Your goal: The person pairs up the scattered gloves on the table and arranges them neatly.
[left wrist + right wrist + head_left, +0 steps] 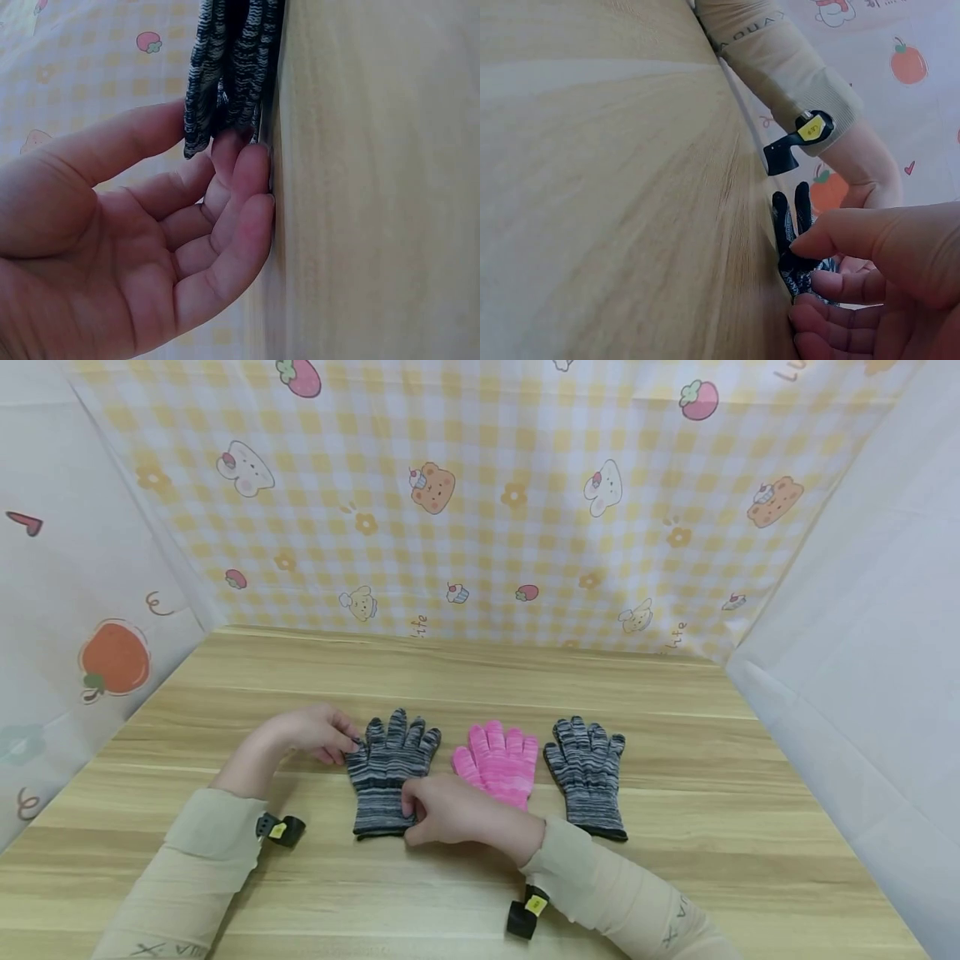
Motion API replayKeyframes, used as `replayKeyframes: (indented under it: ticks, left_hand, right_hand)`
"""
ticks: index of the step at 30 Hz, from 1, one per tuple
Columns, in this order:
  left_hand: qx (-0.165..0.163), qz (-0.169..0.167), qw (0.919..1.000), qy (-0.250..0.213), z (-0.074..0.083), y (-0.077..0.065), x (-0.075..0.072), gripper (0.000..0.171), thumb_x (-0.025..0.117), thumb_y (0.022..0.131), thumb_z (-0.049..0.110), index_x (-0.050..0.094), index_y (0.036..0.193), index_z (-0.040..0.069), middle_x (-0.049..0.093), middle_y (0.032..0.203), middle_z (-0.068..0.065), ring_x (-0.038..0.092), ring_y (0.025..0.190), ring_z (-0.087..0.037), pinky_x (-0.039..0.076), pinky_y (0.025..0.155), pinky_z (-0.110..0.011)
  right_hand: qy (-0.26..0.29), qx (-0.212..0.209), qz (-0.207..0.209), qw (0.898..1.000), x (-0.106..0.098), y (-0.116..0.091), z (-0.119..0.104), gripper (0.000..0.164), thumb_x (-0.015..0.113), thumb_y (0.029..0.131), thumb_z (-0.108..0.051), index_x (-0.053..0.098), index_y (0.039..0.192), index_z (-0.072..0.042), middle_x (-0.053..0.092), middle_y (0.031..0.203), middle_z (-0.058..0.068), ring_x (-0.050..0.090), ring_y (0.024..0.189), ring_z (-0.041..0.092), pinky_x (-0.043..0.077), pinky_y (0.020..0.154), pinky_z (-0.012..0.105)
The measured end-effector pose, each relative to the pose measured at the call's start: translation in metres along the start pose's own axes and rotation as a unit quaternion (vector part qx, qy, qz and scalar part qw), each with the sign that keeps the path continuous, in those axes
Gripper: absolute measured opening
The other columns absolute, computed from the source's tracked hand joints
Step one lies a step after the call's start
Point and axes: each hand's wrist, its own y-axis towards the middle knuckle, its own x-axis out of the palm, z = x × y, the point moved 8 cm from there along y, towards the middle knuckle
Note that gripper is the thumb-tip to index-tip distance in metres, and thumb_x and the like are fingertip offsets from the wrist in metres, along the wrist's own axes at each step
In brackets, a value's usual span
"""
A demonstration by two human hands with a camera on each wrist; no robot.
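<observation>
A black-and-grey striped knit glove (pixel 384 789) lies left of centre, fingers pointing away and dark-edged cuff toward me. At its left side my left hand (pixel 318 732) pinches the tip of the glove's thumb; in the left wrist view that knit tip (pixel 201 124) sits between thumb and fingers. My right hand (pixel 453 810) pinches the glove's right edge near the cuff. The right wrist view shows the cuff (pixel 782 217) gaping a little beside the thumb. A pink glove (pixel 504 760) lies right of it, its lower part hidden behind my right hand.
Another black-and-grey striped glove (pixel 592 777) lies flat on the right, beyond the pink one. All three rest on a wood-grain table (pixel 480 902). A yellow checked cloth (pixel 480 552) hangs at the back, with pale cloth walls on both sides.
</observation>
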Motion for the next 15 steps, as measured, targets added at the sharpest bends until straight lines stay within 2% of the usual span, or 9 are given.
replayKeyframes:
  ticks: [9,15]
  left_hand:
    - [0.002,0.003,0.9999,0.012,0.0000,0.0005,-0.0019,0.020,0.061,0.088,0.003,0.062,0.103,-0.011,0.062,0.082,-0.006,0.062,0.073,-0.019,0.056,0.073,-0.035]
    - [0.007,0.002,0.9999,0.014,0.0006,0.0004,-0.0022,0.020,0.061,0.089,0.004,0.061,0.102,-0.011,0.062,0.084,-0.007,0.061,0.074,-0.020,0.056,0.074,-0.037]
  right_hand:
    - [0.030,-0.009,-0.012,0.999,0.0006,0.0000,0.0005,0.020,0.077,0.076,-0.009,0.058,0.082,-0.015,0.053,0.068,-0.007,0.047,0.061,0.005,0.042,0.054,0.017]
    - [0.039,-0.015,-0.015,0.999,-0.0002,0.0004,0.0006,0.020,0.076,0.076,-0.005,0.059,0.076,-0.014,0.053,0.068,-0.008,0.048,0.062,0.003,0.042,0.055,0.016]
